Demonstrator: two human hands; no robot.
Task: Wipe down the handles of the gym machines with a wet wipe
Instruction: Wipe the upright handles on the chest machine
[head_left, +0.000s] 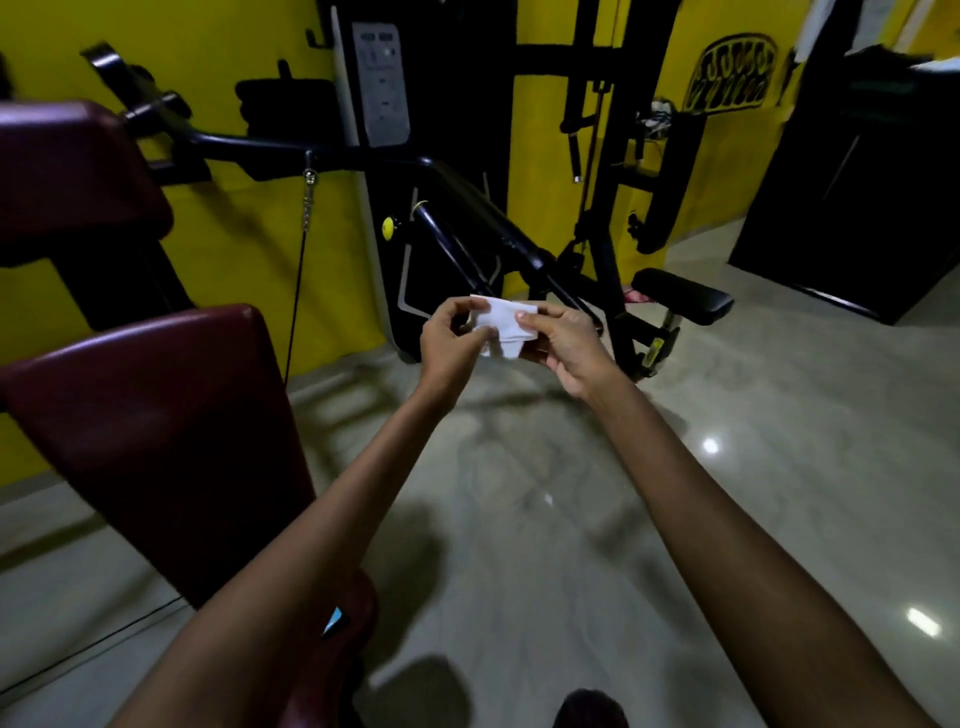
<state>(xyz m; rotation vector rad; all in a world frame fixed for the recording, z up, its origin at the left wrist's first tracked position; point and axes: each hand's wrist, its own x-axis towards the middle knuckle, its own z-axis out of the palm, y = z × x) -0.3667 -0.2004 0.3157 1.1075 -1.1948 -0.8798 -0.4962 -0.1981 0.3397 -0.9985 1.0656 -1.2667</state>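
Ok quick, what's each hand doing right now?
Left hand: pinching the white wet wipe.
Right hand: pinching the same wipe's other side.

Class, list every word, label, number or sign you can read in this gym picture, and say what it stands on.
None can be read.
Grey instruction panel on the machine: markings blurred.
Yellow sticker on the bench frame: too small.
Black wall emblem: no legible letters.
White wet wipe: blank.
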